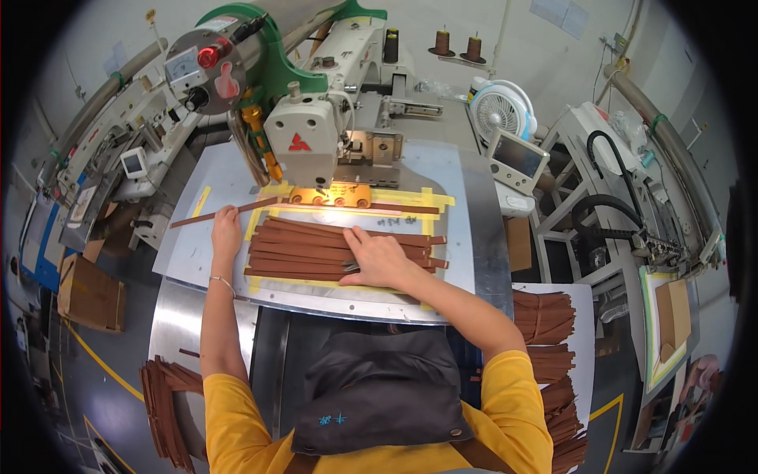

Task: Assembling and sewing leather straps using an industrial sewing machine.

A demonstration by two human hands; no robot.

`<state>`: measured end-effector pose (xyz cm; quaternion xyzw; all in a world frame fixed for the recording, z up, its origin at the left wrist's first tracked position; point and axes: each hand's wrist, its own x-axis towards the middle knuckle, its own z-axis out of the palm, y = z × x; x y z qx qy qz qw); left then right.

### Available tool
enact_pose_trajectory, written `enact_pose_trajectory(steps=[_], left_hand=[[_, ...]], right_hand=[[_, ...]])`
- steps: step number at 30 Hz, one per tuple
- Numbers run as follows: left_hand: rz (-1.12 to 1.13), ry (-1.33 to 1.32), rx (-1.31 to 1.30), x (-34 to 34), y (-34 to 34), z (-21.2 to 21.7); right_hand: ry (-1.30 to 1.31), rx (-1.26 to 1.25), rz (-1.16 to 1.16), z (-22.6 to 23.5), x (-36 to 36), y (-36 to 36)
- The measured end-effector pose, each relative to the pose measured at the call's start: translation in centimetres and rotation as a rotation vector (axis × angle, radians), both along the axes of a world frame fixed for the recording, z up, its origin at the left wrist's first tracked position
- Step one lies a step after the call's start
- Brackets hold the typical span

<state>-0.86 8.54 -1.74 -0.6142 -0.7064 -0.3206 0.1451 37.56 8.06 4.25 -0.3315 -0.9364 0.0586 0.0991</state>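
My left hand [226, 229] pinches one long brown leather strip [207, 216] that runs from the left toward the sewing machine head [304, 142]. My right hand [377, 259] lies flat on a row of several brown strips [316, 249] laid side by side on the grey work plate [197, 261], inside a frame of yellow tape. A small dark tool sits under the right palm. Another strip [403, 208] lies under the lit orange clamp [330, 194] at the needle.
Piles of brown strips stand at my lower left [164, 403] and on a white board at my right [545, 316]. A small white fan [502, 110] and a control panel [517, 158] stand right of the machine. Thread cones [442, 41] sit behind. A cardboard box [88, 294] lies left.
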Motion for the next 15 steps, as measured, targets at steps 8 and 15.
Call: enact_pose_trajectory(steps=[8,15], left_hand=[[-0.002,-0.079,-0.062,-1.7,0.0,-0.2],[0.003,-0.096,-0.084,-1.5,0.2,0.3]], right_hand=[[-0.067,-0.080,-0.002,0.4,-2.4,0.6],[-0.040,-0.056,-0.004,0.3,-2.5,0.7]])
